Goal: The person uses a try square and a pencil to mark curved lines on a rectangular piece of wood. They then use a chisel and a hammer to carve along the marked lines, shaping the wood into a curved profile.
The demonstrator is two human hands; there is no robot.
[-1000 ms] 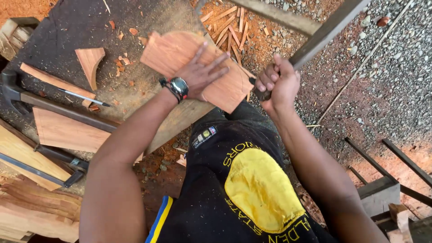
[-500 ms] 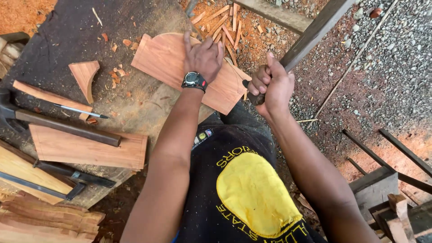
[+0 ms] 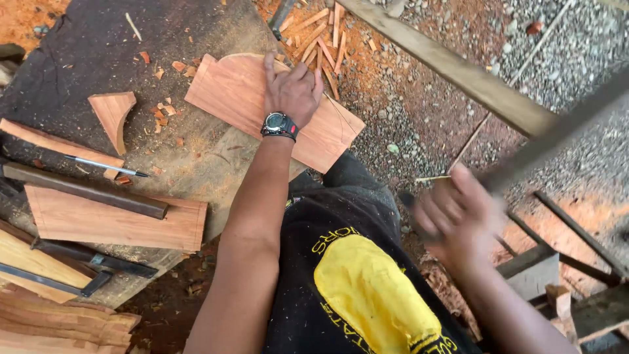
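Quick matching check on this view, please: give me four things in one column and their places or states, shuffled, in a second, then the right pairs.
1. left hand
2. right hand
3. curved offcut
4. wristwatch

A. blurred, gripping a long dark blade
B. lying alone on the dark bench top
C. pressed flat on the reddish board
D. strapped on the left wrist

Pairs: 1-C, 2-A, 3-B, 4-D

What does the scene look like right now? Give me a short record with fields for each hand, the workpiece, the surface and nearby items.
left hand: flat on the wooden board, watch on wrist
right hand: blurred, gripping a long dark blade, off the board
wooden board: reddish, curved top edge, overhangs the bench
workbench: dark, chip-strewn
nearby: curved offcut, pencil, second board
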